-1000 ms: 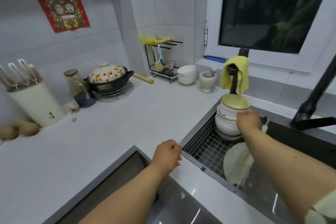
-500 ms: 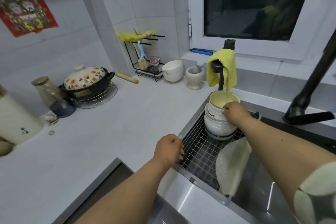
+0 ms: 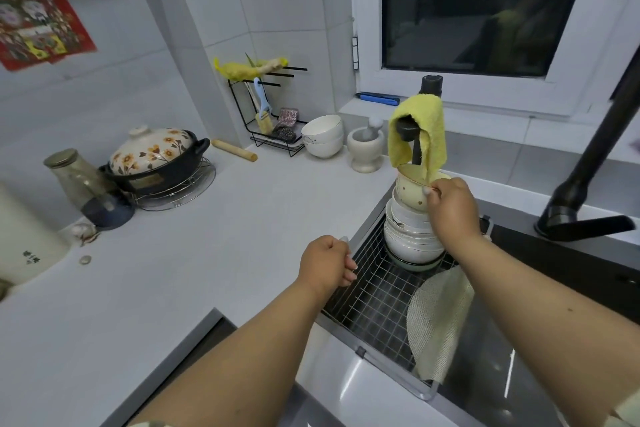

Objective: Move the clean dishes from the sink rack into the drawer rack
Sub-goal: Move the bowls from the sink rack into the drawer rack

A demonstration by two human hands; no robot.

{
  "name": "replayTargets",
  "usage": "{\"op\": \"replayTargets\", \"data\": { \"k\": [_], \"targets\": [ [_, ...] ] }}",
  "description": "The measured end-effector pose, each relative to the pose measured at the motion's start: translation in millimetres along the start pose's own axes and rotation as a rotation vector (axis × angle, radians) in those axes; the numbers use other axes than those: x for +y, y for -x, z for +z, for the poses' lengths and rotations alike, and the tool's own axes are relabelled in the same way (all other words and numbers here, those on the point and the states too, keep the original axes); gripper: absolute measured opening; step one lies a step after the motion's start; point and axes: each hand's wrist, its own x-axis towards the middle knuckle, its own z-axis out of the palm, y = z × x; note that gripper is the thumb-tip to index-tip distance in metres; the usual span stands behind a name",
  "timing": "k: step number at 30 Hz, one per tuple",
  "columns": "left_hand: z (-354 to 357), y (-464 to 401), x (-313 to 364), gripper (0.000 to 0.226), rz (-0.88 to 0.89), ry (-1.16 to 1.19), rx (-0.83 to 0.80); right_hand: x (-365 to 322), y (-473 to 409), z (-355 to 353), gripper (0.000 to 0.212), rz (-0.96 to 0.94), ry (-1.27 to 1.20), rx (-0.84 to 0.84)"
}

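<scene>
A wire sink rack (image 3: 374, 291) sits in the left part of the sink. At its far end stands a stack of white bowls (image 3: 412, 236). My right hand (image 3: 450, 208) grips the rim of the cream bowl (image 3: 412, 192) on top, which is tilted and raised a little off the stack. A pale round mat (image 3: 436, 319) leans in the rack's near right corner. My left hand (image 3: 327, 263) hovers over the rack's left edge, fingers curled and holding nothing. The drawer rack is out of view.
A yellow cloth (image 3: 420, 135) hangs on a black fixture just behind the bowls. A black faucet (image 3: 585, 180) rises at right. On the counter stand a mortar (image 3: 367, 149), white bowls (image 3: 322, 137), a flowered pot (image 3: 156, 156) and a jar (image 3: 79, 180).
My right hand has tipped the cream bowl and raised it off the stack. The view has shifted, so the counter items sit further left. My left hand stays over the rack edge.
</scene>
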Motion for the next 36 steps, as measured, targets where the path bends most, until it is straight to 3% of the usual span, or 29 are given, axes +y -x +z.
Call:
{"op": "replayTargets", "data": {
  "k": [5,9,14,18,21,25,31,36],
  "targets": [
    [-9.2,3.4,15.4,0.027,-0.117,0.223,0.013,-20.5,50.5,-2.2,0.022,-0.056,-0.120,0.058],
    [-23.0,19.1,19.8,0.041,-0.263,0.426,-0.035,-51.3,91.3,3.4,0.014,-0.192,-0.193,0.044],
    [-60.1,41.3,5.4,0.055,-0.352,0.770,-0.128,-94.2,132.8,18.7,0.009,-0.452,-0.277,-0.082],
    [-99.1,68.2,-15.4,0.045,-0.300,0.923,0.027,-129.0,164.6,33.0,0.013,-0.621,-0.369,-0.281],
    [-134.7,96.6,-39.2,0.041,-0.253,0.924,0.172,-162.8,193.6,37.0,0.016,-0.528,-0.557,-0.418],
    [-186.2,157.7,-62.6,0.036,-0.228,0.916,0.369,-212.9,233.6,47.9,0.019,-0.291,-0.632,-0.480],
    [-252.9,263.2,-111.2,0.038,-0.192,0.927,0.587,-276.8,328.7,72.9,0.031,0.160,-0.902,-1.215],
    [-299.7,357.2,-179.1,0.048,-0.181,0.869,0.817,-325.3,430.2,71.9,0.037,0.268,-0.999,-1.581]
  ]
}}
